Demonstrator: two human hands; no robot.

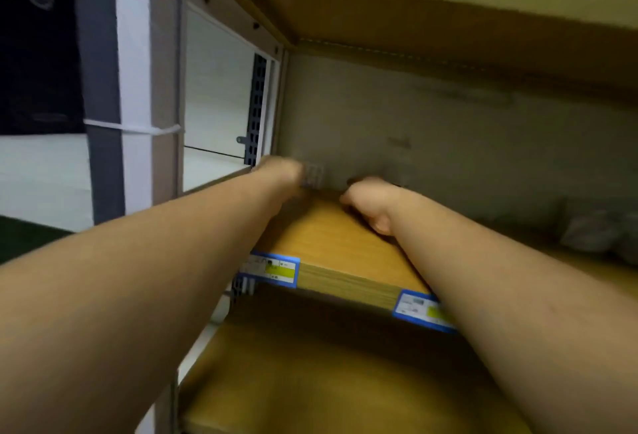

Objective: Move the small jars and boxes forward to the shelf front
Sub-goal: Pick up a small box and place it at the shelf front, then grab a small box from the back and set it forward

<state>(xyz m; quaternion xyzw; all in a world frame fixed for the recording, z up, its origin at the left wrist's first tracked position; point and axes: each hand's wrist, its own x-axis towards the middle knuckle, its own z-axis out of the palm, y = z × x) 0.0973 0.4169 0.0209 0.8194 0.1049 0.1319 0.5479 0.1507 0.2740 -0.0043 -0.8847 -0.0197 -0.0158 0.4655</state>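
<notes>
Both my arms reach deep into the wooden shelf (338, 247), to its back wall. At the back left corner, my left hand (281, 173) grips a small grey box (313, 176) that is blurred by motion. A little to the right, my right hand (369, 200) is curled round a small dark item (356, 179), of which only the top edge shows above the knuckles. The fingers of both hands are mostly hidden behind the backs of the hands. Both items stand far from the shelf's front edge.
Pale grey packets (593, 231) lie at the back right of the same shelf. Blue and yellow price labels (274, 270) (419, 310) are stuck on the front edge. Another board hangs close overhead, and a lower shelf (310, 382) lies beneath. A white upright (133, 88) stands to the left.
</notes>
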